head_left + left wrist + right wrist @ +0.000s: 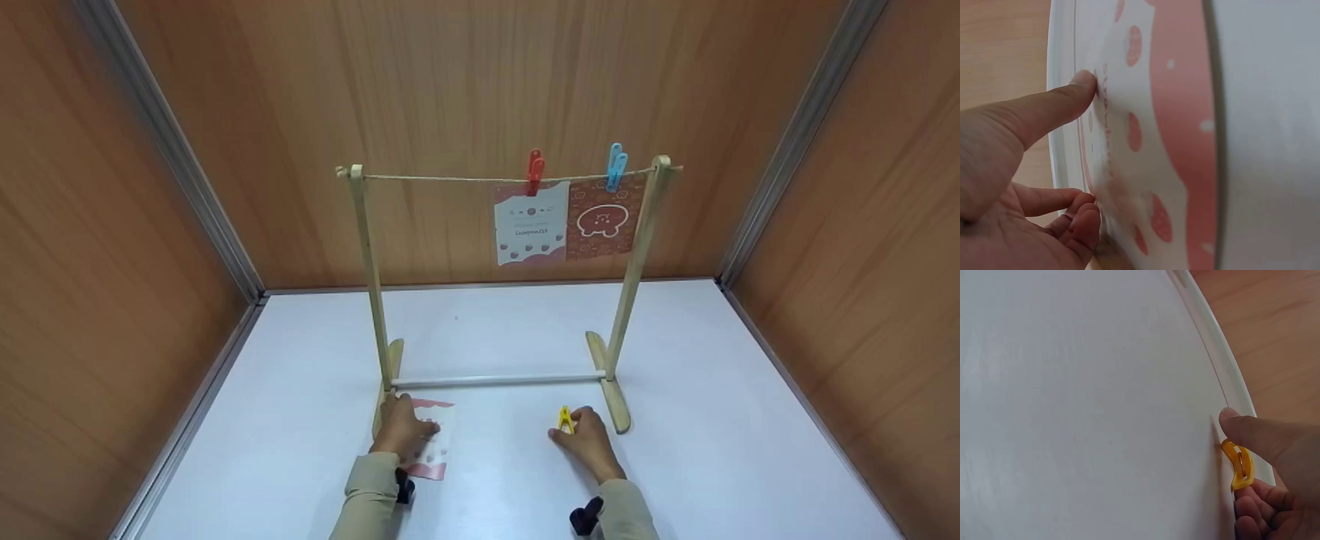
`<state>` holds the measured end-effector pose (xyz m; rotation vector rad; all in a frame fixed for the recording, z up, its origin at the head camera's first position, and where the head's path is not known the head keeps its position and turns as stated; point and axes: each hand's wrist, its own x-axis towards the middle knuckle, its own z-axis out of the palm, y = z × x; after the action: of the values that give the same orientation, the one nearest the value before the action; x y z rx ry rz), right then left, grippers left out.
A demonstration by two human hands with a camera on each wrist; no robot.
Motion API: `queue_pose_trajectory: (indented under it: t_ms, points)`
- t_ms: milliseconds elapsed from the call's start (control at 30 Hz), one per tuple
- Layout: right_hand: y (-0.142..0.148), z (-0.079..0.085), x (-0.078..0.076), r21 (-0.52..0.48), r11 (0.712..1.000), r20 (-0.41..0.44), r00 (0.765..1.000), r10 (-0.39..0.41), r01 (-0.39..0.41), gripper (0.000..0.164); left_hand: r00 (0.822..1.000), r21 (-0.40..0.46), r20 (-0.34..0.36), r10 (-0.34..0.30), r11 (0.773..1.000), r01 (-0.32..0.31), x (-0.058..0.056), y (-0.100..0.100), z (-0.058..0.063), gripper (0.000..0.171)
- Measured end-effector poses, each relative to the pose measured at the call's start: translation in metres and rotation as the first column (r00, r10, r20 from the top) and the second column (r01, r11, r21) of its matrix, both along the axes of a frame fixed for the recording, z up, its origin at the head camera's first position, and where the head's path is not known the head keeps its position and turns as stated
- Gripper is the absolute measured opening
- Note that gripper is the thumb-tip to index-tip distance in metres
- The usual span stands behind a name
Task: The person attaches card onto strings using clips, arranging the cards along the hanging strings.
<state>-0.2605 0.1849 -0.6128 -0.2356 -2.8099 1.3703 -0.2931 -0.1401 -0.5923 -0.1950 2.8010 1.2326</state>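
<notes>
A pink-and-white card with a strawberry print [435, 450] lies on the white tabletop at the front left foot of a wooden drying rack. My left hand [403, 426] is over it, thumb and fingers spread apart; in the left wrist view the thumb [1085, 84] and the fingertips [1088, 211] touch the card's surface [1140, 163]. To the right, my right hand [589, 444] holds a yellow clothespin [565, 420] between thumb and fingers, low over the table. The right wrist view shows the clothespin [1239, 464] between the thumb and the curled fingers.
The rack's string [450, 178] runs between two wooden posts. A red clothespin [535, 172] holds a white-and-pink card [531, 225] on it; a blue clothespin [616, 169] holds a brownish-red card [602, 221]. A white rod [499, 380] joins the feet. Wooden panels [480, 75] enclose the table.
</notes>
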Motion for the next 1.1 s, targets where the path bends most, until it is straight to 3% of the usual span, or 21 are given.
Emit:
queue_pose_trajectory:
  t_ms: [367,600,800,933,1100]
  points:
    - [-0.0021,-0.0036,0.0002,0.017,1.000,-0.014,1.000,-0.010,0.010,0.045,0.998,-0.039,-0.055,-0.031,0.999,0.028,-0.0040,-0.0002,-0.0006,0.057]
    - [-0.0038,-0.0054,-0.0013,0.034,0.999,-0.023,0.999,-0.023,0.024,0.045,1.000,-0.008,0.000,0.008,1.000,-0.008,-0.0063,0.0009,0.0009,0.048]
    - [-0.0050,-0.0045,-0.0014,0.044,0.999,-0.052,0.998,-0.019,0.021,0.046,0.998,-0.087,-0.064,-0.019,0.996,0.013,-0.0072,0.0025,0.0039,0.031]
    - [-0.0052,-0.0046,-0.0009,0.053,0.998,-0.048,0.999,-0.017,0.020,0.046,0.997,-0.119,-0.075,-0.022,0.993,0.013,-0.0071,0.0040,0.0038,0.032]
    - [-0.0054,-0.0077,-0.0008,0.046,0.999,-0.031,0.999,-0.026,0.027,0.045,0.999,-0.094,-0.047,-0.004,0.996,0.000,-0.0055,0.0040,0.0025,0.050]
